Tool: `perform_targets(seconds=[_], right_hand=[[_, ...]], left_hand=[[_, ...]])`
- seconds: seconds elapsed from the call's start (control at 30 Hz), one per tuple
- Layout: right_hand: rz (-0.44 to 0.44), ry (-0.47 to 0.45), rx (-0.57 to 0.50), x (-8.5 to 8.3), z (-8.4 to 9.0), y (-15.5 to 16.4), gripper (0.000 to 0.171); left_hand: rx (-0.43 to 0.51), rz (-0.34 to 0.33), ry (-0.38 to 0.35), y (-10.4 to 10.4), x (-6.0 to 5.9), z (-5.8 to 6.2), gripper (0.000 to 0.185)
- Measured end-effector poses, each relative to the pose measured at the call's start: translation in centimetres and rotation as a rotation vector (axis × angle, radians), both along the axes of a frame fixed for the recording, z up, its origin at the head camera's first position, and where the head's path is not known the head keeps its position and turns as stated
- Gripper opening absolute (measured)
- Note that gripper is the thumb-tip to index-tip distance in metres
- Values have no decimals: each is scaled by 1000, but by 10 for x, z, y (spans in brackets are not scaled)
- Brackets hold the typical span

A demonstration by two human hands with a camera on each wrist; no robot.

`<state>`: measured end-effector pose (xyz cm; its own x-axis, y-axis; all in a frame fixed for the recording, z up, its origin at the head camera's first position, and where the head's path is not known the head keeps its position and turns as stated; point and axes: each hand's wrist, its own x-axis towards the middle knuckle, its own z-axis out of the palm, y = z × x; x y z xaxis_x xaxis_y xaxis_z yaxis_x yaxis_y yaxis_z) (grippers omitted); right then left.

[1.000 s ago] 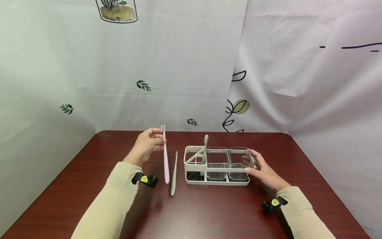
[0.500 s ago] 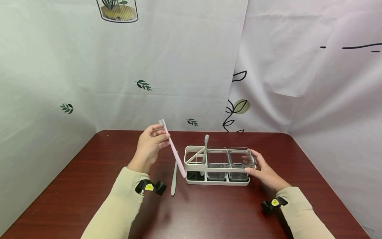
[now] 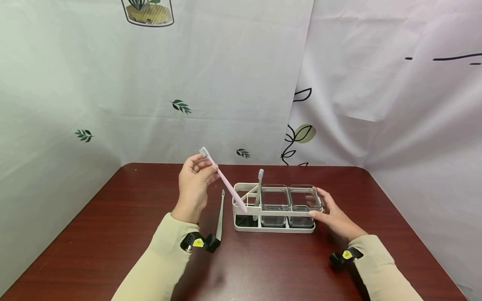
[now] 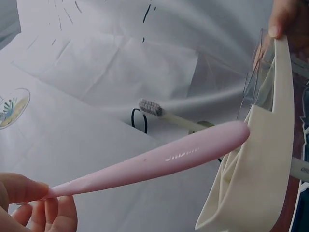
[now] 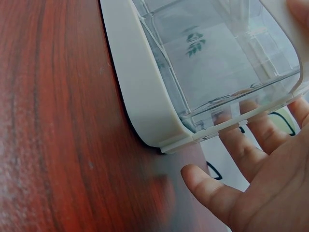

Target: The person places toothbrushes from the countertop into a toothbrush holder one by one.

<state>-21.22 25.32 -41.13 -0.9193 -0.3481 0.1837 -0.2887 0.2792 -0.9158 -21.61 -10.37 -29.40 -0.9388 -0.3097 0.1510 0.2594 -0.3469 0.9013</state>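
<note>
My left hand (image 3: 193, 182) pinches a pink toothbrush (image 3: 227, 183) near its head between thumb and fingers. The brush slants with its bristles up at the left, and its handle end overlaps the front rail of a white toothbrush holder (image 3: 276, 213). In the left wrist view the pink handle (image 4: 159, 157) tapers toward my fingertips, its thick end close to the holder's rim. My right hand (image 3: 333, 215) grips the holder's right end, thumb at the front, fingers behind. A pale toothbrush (image 3: 259, 188) stands upright in the holder, beside its divided left section.
Two clear square cups (image 3: 276, 198) sit in the holder's middle and right sections. Another pale toothbrush (image 3: 221, 215) lies on the dark red table (image 3: 271, 267) left of the holder, partly behind the left wrist camera. A printed white cloth (image 3: 226, 83) hangs behind the table.
My left hand has moved right and slightly up with the pink toothbrush, which has tilted from nearly vertical to a slant, its handle end swinging over to the holder. The right hand stays put.
</note>
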Motion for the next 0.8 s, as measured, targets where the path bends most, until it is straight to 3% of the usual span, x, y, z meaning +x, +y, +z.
perform_targets(seconds=[0.37, 0.6, 0.8], right_hand=[[-7, -30, -3, 2, 2, 0, 75], [-9, -26, 0, 2, 2, -1, 75], [-5, -19, -7, 2, 1, -1, 74]], left_hand=[[74, 89, 131, 18, 4, 0, 38], [11, 127, 213, 27, 6, -1, 37], [-123, 120, 304, 33, 4, -7, 34]])
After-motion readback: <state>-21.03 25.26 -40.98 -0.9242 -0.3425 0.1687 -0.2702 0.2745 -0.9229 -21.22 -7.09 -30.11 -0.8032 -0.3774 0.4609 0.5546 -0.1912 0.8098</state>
